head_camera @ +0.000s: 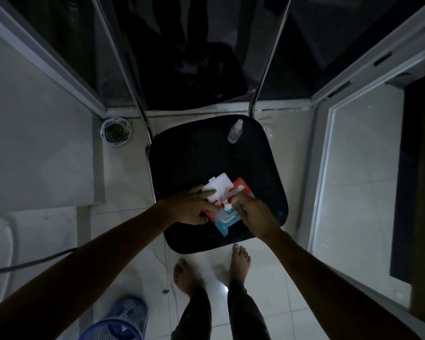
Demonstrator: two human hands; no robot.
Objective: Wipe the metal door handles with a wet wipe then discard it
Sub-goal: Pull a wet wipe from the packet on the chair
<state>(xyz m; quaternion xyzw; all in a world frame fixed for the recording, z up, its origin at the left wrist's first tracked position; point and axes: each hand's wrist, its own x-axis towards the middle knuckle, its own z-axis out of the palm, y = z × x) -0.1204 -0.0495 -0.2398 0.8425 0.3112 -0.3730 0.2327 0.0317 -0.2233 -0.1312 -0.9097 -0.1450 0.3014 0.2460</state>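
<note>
We stand over the black chair seat. The wet wipe pack lies near its front edge with its white lid flipped open. Our left hand lies spread and flat on the pack's left end, pinning it. Our right hand pinches the tuft of wipe at the opening. We should keep the pack pressed down and draw straight up so that one sheet comes free. A clear bottle stands at the seat's back corner, and a blue basket waits well in front of the seat.
</note>
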